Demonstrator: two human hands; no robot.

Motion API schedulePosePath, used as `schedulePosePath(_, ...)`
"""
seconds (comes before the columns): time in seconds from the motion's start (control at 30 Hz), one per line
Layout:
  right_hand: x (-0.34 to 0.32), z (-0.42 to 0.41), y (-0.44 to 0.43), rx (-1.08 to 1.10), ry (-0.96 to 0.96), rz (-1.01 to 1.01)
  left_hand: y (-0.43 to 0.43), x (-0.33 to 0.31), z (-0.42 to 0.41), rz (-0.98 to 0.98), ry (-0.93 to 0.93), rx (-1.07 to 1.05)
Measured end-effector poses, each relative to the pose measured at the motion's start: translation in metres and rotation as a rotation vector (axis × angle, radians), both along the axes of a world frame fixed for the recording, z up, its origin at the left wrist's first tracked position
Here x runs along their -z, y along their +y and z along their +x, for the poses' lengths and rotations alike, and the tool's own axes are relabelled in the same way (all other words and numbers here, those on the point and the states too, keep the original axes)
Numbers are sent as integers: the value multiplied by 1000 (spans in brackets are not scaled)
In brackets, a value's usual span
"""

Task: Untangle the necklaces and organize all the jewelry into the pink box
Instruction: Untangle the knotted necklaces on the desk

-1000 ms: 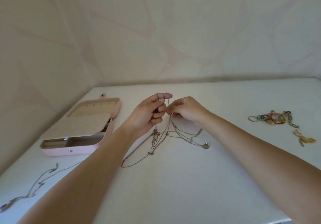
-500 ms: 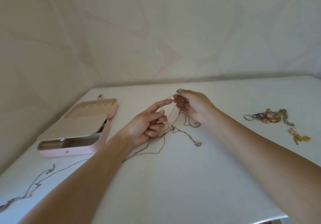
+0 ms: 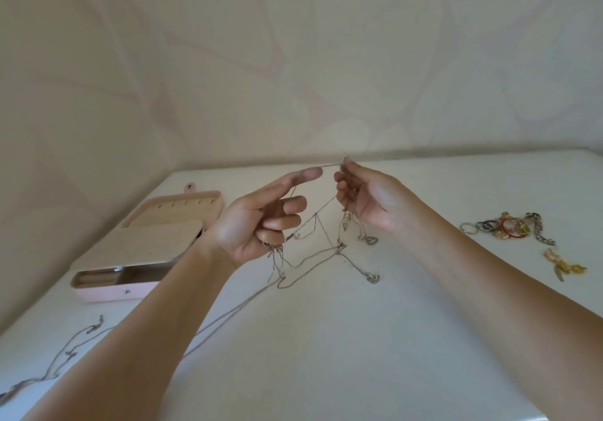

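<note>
A tangle of thin silver necklaces [image 3: 321, 247] hangs between my two hands above the white table [image 3: 326, 339]. My left hand [image 3: 261, 221] has its index finger stretched out with a chain over it, while its lower fingers curl round a bunch of chains. My right hand [image 3: 368, 198] pinches a chain end at its fingertips and holds more strands in its palm. Small pendants [image 3: 372, 277] dangle down to the table. The pink box [image 3: 143, 244] stands open at the left, a beige inner tray showing.
Another loose necklace [image 3: 62, 355] lies on the table at the near left. A pile of rings, bracelets and a chain [image 3: 505, 228] sits at the right, with a gold piece [image 3: 564, 265] beside it. A wall runs behind the table.
My hands have drawn apart and risen, stretching the chains out between them. The tangle has spread wider and hangs looser than before.
</note>
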State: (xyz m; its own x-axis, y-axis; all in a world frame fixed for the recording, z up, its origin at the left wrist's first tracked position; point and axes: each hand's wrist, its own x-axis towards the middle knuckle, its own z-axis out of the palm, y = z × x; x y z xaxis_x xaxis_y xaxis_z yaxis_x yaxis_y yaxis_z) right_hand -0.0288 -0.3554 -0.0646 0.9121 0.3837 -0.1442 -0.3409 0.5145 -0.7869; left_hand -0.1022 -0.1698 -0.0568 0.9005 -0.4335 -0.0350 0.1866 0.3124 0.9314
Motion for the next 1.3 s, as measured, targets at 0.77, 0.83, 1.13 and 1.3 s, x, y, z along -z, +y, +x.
schedulePosePath(0.77, -1, -6, 3, -133, -255, 100, 38, -42, -34, 373, -215, -131)
schedulePosePath(0.83, 0, 2, -4, -38, -222, 118, 43, -41, -36, 383, -187, -84)
schedulePosePath(1.13, 5, 52, -80, 363, -91, 165, 61, -29, -39, 692, 73, 228)
schedulePosePath(1.3, 1, 62, -112, 354, -62, 334, 56, -11, -35, 1226, 352, 388)
